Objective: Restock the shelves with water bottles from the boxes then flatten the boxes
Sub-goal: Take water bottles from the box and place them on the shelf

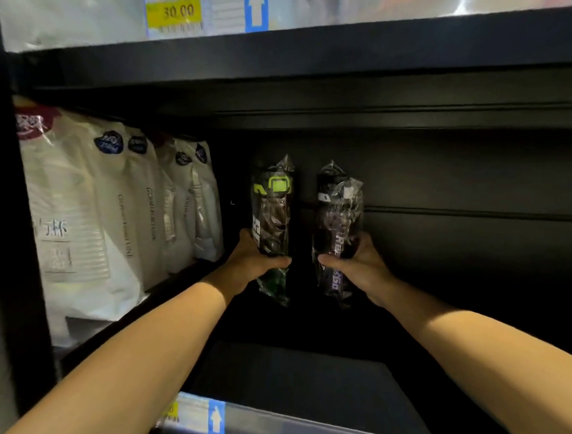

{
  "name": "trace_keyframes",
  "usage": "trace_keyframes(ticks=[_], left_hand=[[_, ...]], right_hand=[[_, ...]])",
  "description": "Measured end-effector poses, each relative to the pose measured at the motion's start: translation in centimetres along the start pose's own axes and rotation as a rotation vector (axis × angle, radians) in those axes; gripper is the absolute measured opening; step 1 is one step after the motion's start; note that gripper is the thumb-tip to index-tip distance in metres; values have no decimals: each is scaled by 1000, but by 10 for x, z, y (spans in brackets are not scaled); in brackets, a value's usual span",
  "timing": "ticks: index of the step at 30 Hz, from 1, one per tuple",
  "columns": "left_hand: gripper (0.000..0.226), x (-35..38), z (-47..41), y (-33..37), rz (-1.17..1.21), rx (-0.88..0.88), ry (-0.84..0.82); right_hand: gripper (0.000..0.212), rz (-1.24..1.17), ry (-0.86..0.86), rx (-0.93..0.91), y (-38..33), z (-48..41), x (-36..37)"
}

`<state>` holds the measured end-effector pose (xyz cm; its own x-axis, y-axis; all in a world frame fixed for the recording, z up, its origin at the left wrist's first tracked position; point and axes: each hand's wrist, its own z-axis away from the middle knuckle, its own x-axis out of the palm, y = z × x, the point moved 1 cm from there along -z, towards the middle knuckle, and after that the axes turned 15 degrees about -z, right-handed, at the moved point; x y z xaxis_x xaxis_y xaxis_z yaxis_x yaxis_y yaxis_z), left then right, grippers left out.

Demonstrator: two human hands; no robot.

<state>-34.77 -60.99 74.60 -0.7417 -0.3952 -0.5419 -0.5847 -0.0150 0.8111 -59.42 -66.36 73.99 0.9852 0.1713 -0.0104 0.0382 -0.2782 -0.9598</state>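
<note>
Dim in here. Black shelf deck [301,373], slatted back panel [456,176] w/ horiz. grooves. Shelf above [303,52] is dark underneath; its front strip is brightly lit, w/ yellow price tag [174,12] reading 30.00 & blue arrow label [256,9]. Left: row of white packs [91,209] beside black upright [3,229]. Front rail [287,425] carries a 2nd arrow label [216,418].

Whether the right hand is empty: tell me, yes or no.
No, the right hand grips a plastic-wrapped dark bottle with purple lettering.

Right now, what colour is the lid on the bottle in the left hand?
Bright lime green on black, on the left bottle held by the left hand; head view.
</note>
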Motion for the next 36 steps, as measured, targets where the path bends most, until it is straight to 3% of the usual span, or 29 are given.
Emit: trace_keyframes(ticks=[9,15,19,24,27,36], left_hand=[[117,9,-16,-10,-42,6,-26],[129,4,0,0,-116,-63,-48],[113,-15,30,16,-263,2,-73],[81,-45,105,40,-747,-1,-59],[49,-55,164,44,-921,84,-1],[58,-92,303,38,-1001,336,65]], right_hand=[[100,8,-47,8,9,-3,6],[112,163,26,24,2,9,7],[106,445,56,-23,-21,39,6],[87,982,79,-81,-55,117,9],[74,1199,74,-100,-72,176,9],[76,1346,110,-120,-105,320,6]])
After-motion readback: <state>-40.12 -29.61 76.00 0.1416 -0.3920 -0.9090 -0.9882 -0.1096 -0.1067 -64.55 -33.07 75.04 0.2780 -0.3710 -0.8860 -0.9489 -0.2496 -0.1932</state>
